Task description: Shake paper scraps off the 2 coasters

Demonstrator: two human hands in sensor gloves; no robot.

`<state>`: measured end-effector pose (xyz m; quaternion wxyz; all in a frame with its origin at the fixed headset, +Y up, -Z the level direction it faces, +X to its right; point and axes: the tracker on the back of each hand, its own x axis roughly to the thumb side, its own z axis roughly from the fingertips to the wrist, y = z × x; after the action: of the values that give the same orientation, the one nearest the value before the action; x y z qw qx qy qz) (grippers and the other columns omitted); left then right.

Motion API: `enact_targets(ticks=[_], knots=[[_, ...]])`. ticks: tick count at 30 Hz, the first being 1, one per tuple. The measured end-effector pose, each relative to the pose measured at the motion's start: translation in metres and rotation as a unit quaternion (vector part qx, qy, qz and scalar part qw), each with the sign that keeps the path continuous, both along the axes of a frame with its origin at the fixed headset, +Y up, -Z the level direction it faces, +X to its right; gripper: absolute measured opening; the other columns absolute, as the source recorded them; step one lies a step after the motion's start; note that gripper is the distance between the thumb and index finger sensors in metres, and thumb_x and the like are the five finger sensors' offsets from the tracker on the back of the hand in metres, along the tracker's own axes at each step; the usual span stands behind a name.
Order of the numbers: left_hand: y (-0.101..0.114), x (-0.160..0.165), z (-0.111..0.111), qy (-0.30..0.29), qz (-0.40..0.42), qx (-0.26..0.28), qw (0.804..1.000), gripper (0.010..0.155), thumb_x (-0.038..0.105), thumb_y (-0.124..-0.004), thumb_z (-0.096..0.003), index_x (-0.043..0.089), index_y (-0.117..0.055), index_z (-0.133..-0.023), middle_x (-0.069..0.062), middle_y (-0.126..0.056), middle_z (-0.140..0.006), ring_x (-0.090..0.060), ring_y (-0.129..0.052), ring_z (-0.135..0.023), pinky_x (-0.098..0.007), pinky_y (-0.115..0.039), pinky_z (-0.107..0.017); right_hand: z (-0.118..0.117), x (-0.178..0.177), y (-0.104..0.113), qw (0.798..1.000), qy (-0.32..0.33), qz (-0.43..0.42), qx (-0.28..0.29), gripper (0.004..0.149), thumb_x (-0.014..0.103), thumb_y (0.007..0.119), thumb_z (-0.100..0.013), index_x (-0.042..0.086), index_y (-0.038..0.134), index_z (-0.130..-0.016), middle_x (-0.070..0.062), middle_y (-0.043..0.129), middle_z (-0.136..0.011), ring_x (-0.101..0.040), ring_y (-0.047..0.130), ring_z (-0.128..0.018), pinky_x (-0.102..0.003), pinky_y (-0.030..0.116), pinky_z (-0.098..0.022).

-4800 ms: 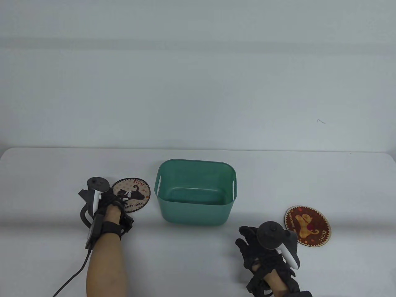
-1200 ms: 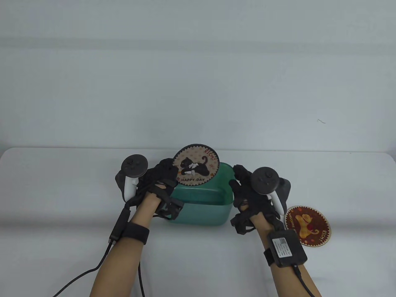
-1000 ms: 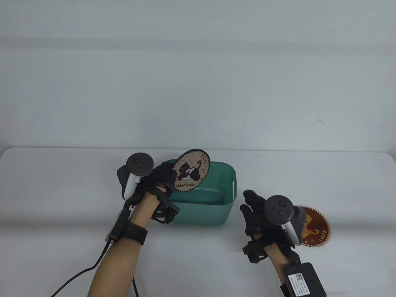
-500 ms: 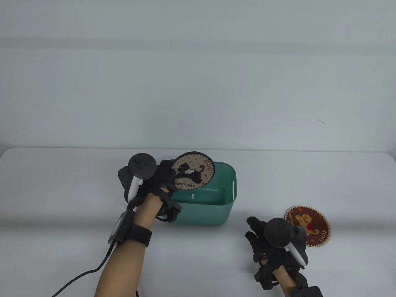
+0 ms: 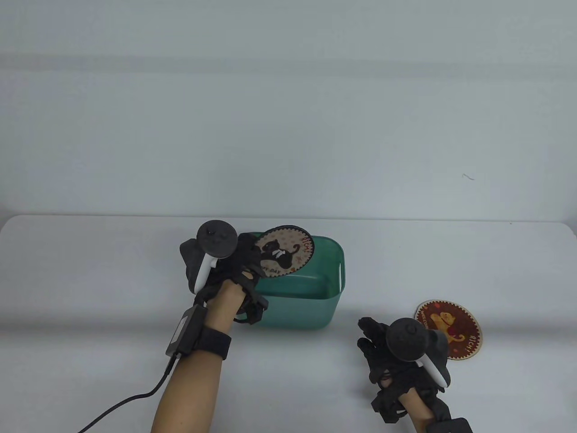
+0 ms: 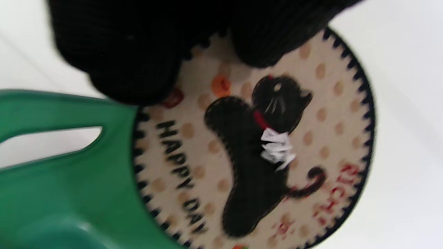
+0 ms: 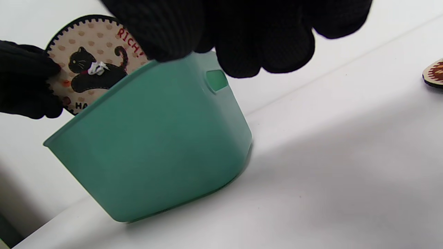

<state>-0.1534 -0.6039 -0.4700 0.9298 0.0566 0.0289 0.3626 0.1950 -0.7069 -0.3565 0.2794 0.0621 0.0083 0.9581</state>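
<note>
My left hand pinches the black-cat coaster by its edge and holds it tilted above the left end of the green bin, which stands on the white table. From above, the cat's chest shows only a small pale fleck; my left wrist view brings it close and shows a crumpled white paper scrap lying on the coaster, with two gloved fingertips on its upper edge and the bin's handle slot below left. That view is blurred and cuts off the lower lettering. My right hand rests near the table's front, its fingers loose and holding nothing, just left of the red coaster, which lies flat on the table well apart from the bin. In my right wrist view only a sliver of that coaster shows at the right edge, so I cannot tell from there what lies on it; the bin's wall hides the lower part of the cat coaster.
</note>
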Motion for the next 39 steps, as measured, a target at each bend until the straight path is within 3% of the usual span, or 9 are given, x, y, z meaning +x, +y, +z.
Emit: enact_targets(ticks=[7,10,13,16,18,21,24,28,39], knots=[[-0.006,0.002,-0.003,-0.056,-0.013,-0.125,0.990,0.040,0.030,-0.081,-0.0473,0.014,-0.076,-0.084,-0.015,-0.087,-0.076,-0.037,-0.098,-0.051,-0.039,-0.087,-0.035,-0.001,0.003,0.000,1.000,-0.003,-0.001,-0.002,0.049,0.031,0.074,-0.045,0.022,0.056,-0.090,-0.008,0.072,-0.088,-0.030,0.075,-0.074,-0.047,0.061,-0.055],[0.001,-0.001,0.005,0.029,0.024,0.073,0.997,0.040,0.028,-0.084,-0.0438,0.012,-0.080,-0.080,-0.016,-0.091,-0.072,-0.039,-0.100,-0.048,-0.041,-0.089,-0.032,-0.002,0.004,-0.002,1.000,-0.003,0.001,-0.004,0.049,0.031,0.074,-0.045,0.022,0.056,-0.090,-0.008,0.072,-0.088,-0.030,0.076,-0.073,-0.047,0.061,-0.055],[-0.005,0.004,-0.004,-0.069,-0.003,-0.133,0.989,0.040,0.030,-0.080,-0.0483,0.015,-0.075,-0.085,-0.014,-0.086,-0.078,-0.037,-0.098,-0.053,-0.039,-0.088,-0.037,-0.002,0.004,-0.002,1.000,-0.002,0.005,-0.007,0.050,0.031,0.074,-0.045,0.022,0.056,-0.090,-0.008,0.072,-0.088,-0.030,0.076,-0.074,-0.047,0.061,-0.055],[-0.001,0.001,0.000,0.032,0.032,0.072,0.996,0.040,0.027,-0.086,-0.0414,0.010,-0.084,-0.078,-0.018,-0.094,-0.069,-0.040,-0.103,-0.043,-0.042,-0.091,-0.028,-0.002,0.004,-0.002,1.000,-0.003,0.005,-0.006,0.049,0.031,0.074,-0.045,0.022,0.056,-0.090,-0.008,0.072,-0.088,-0.030,0.076,-0.074,-0.047,0.061,-0.055],[-0.005,0.004,-0.006,-0.060,-0.006,-0.110,0.992,0.040,0.030,-0.081,-0.0476,0.014,-0.075,-0.084,-0.014,-0.087,-0.076,-0.036,-0.099,-0.051,-0.038,-0.089,-0.036,-0.002,0.004,-0.002,1.000,-0.003,0.005,-0.006,0.049,0.032,0.074,-0.045,0.022,0.056,-0.090,-0.008,0.072,-0.088,-0.030,0.075,-0.074,-0.047,0.061,-0.056],[-0.004,-0.001,0.001,0.027,0.022,0.056,0.998,0.040,0.029,-0.084,-0.0433,0.013,-0.081,-0.080,-0.015,-0.091,-0.072,-0.038,-0.102,-0.048,-0.040,-0.091,-0.032,-0.002,0.005,-0.002,1.000,-0.004,0.006,-0.008,0.049,0.031,0.074,-0.045,0.022,0.056,-0.090,-0.008,0.072,-0.088,-0.030,0.075,-0.074,-0.047,0.061,-0.055],[-0.009,0.001,-0.005,-0.067,0.002,-0.110,0.992,0.040,0.031,-0.079,-0.0483,0.015,-0.074,-0.085,-0.014,-0.086,-0.077,-0.036,-0.098,-0.053,-0.038,-0.088,-0.037,-0.002,0.005,-0.002,1.000,-0.004,0.009,-0.010,0.049,0.032,0.074,-0.045,0.022,0.056,-0.090,-0.008,0.072,-0.088,-0.030,0.075,-0.074,-0.047,0.061,-0.056],[-0.013,-0.007,-0.003,-0.016,0.040,-0.025,0.999,0.040,0.029,-0.081,-0.0455,0.013,-0.078,-0.082,-0.016,-0.089,-0.073,-0.037,-0.100,-0.048,-0.039,-0.089,-0.033,-0.002,0.004,-0.001,1.000,-0.008,0.010,-0.008,0.052,0.032,0.074,-0.045,0.023,0.053,-0.091,-0.008,0.068,-0.091,-0.030,0.073,-0.077,-0.047,0.059,-0.057],[-0.013,-0.020,0.001,-0.013,0.078,-0.025,0.997,0.041,0.029,-0.079,-0.0466,0.012,-0.075,-0.084,-0.016,-0.087,-0.074,-0.036,-0.099,-0.048,-0.038,-0.089,-0.033,-0.050,-0.090,0.111,0.990,0.044,0.025,0.132,0.052,0.035,0.072,-0.046,0.037,0.049,-0.093,-0.007,0.054,-0.099,-0.030,0.061,-0.087,-0.048,0.052,-0.064]])
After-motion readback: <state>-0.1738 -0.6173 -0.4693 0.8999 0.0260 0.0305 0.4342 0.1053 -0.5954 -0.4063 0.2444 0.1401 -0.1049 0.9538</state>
